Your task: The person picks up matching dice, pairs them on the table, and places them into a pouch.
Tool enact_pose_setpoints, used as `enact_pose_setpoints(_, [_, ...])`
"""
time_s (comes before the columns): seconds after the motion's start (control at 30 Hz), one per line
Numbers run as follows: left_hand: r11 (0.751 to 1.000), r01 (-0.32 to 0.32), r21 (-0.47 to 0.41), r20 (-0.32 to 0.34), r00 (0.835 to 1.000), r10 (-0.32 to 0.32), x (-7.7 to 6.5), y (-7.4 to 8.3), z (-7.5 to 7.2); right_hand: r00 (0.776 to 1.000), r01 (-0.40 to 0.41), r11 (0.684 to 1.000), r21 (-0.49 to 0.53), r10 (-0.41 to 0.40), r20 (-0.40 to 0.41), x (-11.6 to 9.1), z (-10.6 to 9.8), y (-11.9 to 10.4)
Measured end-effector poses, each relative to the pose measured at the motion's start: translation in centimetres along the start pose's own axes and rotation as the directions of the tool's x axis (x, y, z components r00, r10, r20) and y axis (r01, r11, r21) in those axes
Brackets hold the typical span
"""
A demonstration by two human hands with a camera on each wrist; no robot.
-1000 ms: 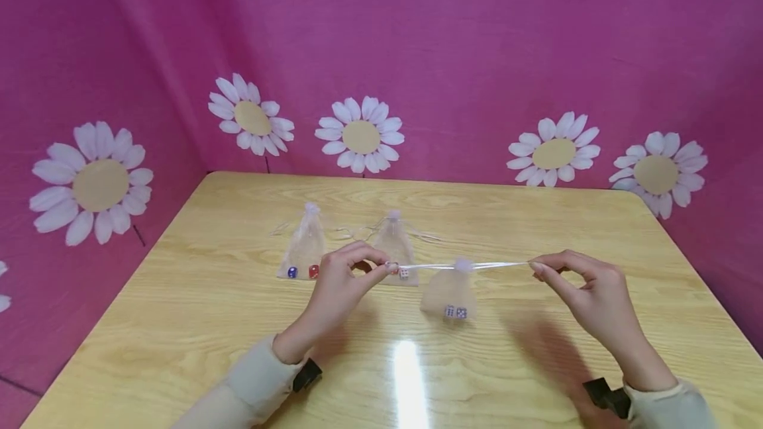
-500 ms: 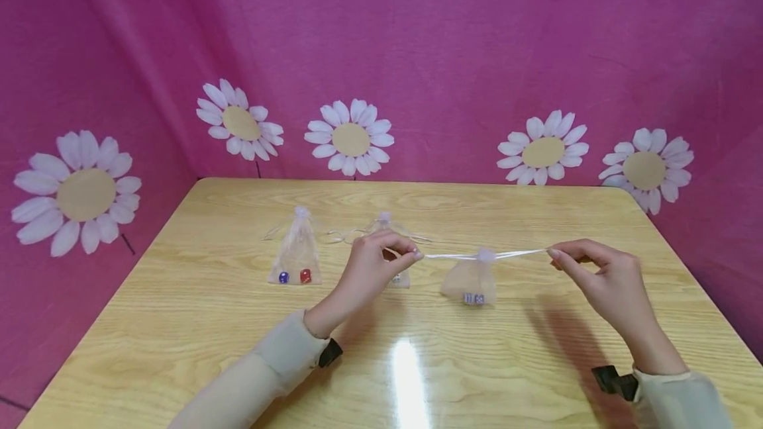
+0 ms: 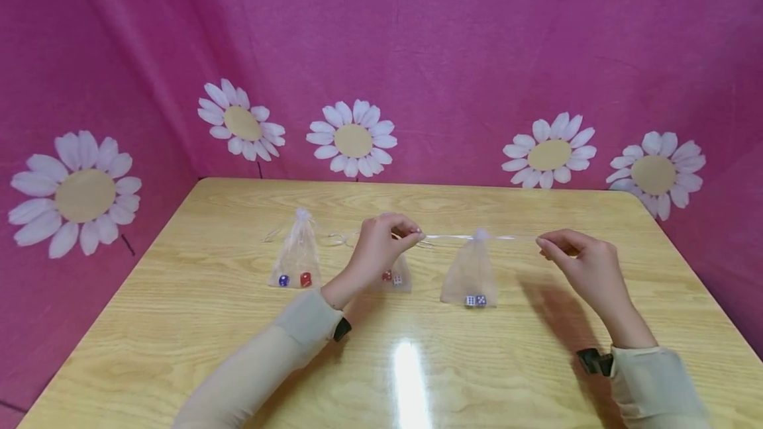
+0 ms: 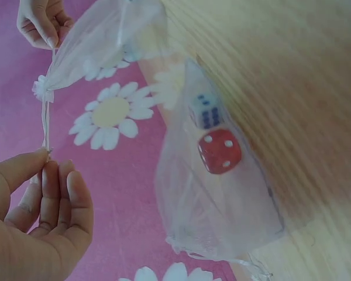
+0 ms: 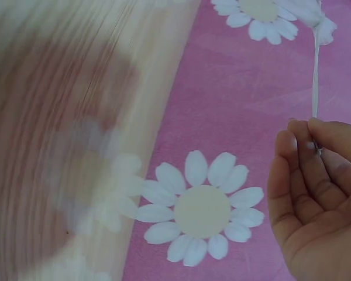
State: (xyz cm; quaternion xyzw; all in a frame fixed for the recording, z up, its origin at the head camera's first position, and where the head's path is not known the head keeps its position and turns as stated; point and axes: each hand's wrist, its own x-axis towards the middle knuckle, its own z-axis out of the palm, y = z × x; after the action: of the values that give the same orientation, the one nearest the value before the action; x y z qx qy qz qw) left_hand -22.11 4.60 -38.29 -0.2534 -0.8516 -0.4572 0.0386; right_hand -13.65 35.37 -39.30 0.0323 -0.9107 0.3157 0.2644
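In the head view, a sheer white drawstring pouch [image 3: 467, 270] stands gathered at its neck, with two white dice [image 3: 475, 300] at its bottom. My left hand [image 3: 381, 243] pinches the left end of its white drawstring [image 3: 450, 237] between thumb and forefinger. On the other side, my right hand [image 5: 319, 193] pinches the opposite end, the knotted tip showing below the fingertips in the right wrist view. The cord runs nearly level through the gathered neck. Behind my left hand, partly hidden, lies a second pouch [image 4: 222, 199] with a red die [image 4: 220, 151] and a white die [image 4: 206, 111].
A third pouch [image 3: 298, 250] lies farther left on the wooden table [image 3: 179, 323], holding a blue die [image 3: 283, 280] and a red die [image 3: 306, 279]. A pink curtain [image 3: 441, 51] with printed daisies stands behind the table. Loose drawstrings trail beside the left pouches.
Both hands have moved farther from me with the cord, the left also rightward. The pouch between them has shifted slightly right and back, and now looks taller, its neck raised in view.
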Motion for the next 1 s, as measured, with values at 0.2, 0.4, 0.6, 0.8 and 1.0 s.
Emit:
enact_pose_setpoints(0.2, [0.998,0.049,0.039,0.014,0.999,-0.049,1.7,-0.7,0.7,0.998,-0.043,0.999,0.007,0.043,0.048,1.2,1.4,1.4])
enact_pose_setpoints(0.4, [0.996,0.055,0.071,0.01,0.998,-0.056,3.2,-1.6,1.4,0.994,-0.06,0.998,-0.007,0.061,0.092,2.1,2.7,2.8])
enact_pose_setpoints(0.6, [0.993,0.057,0.1,0.005,0.998,-0.058,4.0,-2.2,1.9,0.992,-0.054,0.998,-0.015,0.056,0.109,2.5,3.0,3.0])
enact_pose_setpoints(0.8, [0.991,0.072,0.111,0.005,0.997,-0.072,4.1,-2.4,2.0,0.991,-0.055,0.998,-0.043,0.06,0.121,2.6,2.9,2.8])
enact_pose_setpoints(1.0, [0.992,0.061,0.107,0.0,0.998,-0.062,4.2,-2.4,2.0,0.993,-0.053,0.997,-0.054,0.059,0.106,2.7,3.0,2.9])
